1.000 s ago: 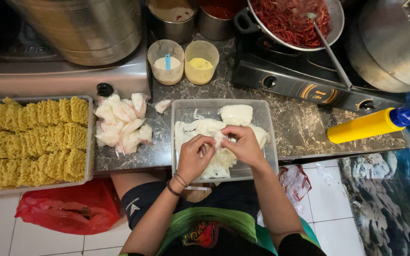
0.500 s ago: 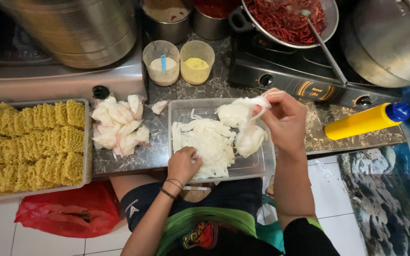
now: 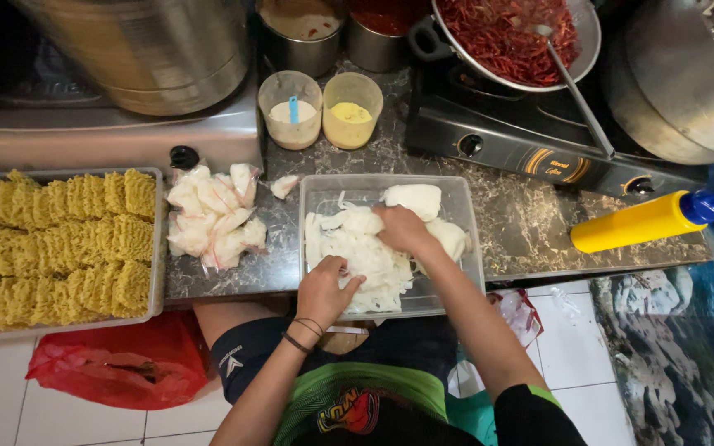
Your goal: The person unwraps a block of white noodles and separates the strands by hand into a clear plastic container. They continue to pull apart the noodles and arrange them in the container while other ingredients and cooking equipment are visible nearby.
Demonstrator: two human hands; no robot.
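In the middle of the frame both hands are down in a clear plastic tub (image 3: 466,216) of flat white noodles (image 3: 365,252) that sits on the speckled counter (image 3: 530,227). The left hand (image 3: 324,289) rests at the tub's lower edge with its fingers curled and pinching a few strands; the right hand (image 3: 402,229) lies on top of the heap near the centre, fingers bent down into it, though whether they are closed on a clump I cannot tell. To pull the noodles apart well, it seems best to take small clumps, hold one side steady and tease the strands gently sideways, since sheets this soft would likely tear if tugged hard, and to keep the work low over the tub so nothing drops on the counter. The noodles look pale, glossy and limp, wide ribbons tangled loosely in the lower half of the tub, with thicker unseparated white blocks toward its upper right. Left of the tub lies a pile of small clear packets (image 3: 212,215), and at the far left a tray of yellow dried noodle blocks (image 3: 51,244).
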